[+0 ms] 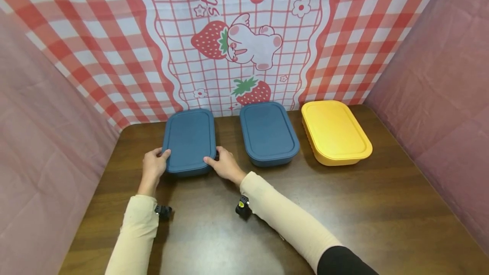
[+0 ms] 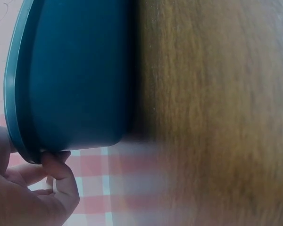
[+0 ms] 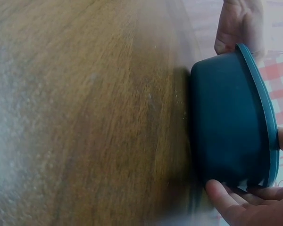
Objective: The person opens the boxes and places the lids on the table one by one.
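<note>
The leftmost blue lidded container is gripped from both sides. On its left edge, my left hand has the thumb on the lid, and the left wrist view shows the fingers curled beneath the rim. At the right front corner, my right hand lays its thumb on the lid while its fingers press the side wall in the right wrist view. Whether the container's base touches the table cannot be made out. The lid sits on it, hiding any contents.
A second blue lidded container stands to the right, beyond it a yellow lidded one. All are near the back edge of the wooden table. Behind hangs a red checked strawberry cloth; pink fabric lines the sides.
</note>
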{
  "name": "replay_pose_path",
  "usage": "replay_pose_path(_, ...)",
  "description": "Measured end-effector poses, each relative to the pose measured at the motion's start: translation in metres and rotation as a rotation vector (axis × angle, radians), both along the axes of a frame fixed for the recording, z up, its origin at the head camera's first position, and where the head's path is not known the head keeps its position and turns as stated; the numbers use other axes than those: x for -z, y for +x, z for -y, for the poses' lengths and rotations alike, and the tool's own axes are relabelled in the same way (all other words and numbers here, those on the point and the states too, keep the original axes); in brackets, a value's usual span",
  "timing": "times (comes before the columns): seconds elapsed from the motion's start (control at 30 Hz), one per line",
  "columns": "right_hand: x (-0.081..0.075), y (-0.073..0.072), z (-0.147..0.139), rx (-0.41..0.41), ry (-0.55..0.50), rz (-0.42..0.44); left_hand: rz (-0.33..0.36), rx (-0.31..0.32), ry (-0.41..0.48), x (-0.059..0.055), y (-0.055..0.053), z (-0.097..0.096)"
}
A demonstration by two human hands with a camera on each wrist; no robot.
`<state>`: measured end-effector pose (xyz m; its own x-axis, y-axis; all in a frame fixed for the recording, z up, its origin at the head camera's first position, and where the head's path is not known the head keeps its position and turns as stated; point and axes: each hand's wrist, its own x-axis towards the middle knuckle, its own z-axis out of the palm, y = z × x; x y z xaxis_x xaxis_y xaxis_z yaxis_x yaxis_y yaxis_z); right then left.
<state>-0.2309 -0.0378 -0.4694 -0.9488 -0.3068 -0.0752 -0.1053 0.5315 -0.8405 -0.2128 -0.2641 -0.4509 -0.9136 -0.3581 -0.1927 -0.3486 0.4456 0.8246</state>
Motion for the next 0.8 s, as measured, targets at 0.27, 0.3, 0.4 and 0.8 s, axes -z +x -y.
replay_pose_path(0.27, -0.0026, 0.0009, 0.0010, -0.010, -0.003, -0.002, 0.007, -0.006, -0.032, -0.0012, -0.0010, 0.0014)
replay_pose_path(0.3, -0.0025, 0.0012, 0.0011, -0.010, -0.005, -0.005, 0.008, -0.004, -0.031, -0.0009, -0.0011, 0.0014)
replay_pose_path(0.4, -0.0008, 0.0027, -0.0005, -0.009, -0.007, -0.011, 0.012, 0.001, -0.030, 0.0008, -0.0014, 0.0003)
replay_pose_path(0.8, 0.0016, 0.0029, -0.0014, -0.045, 0.011, -0.024, 0.017, -0.004, -0.016, -0.0032, -0.0009, -0.0024)
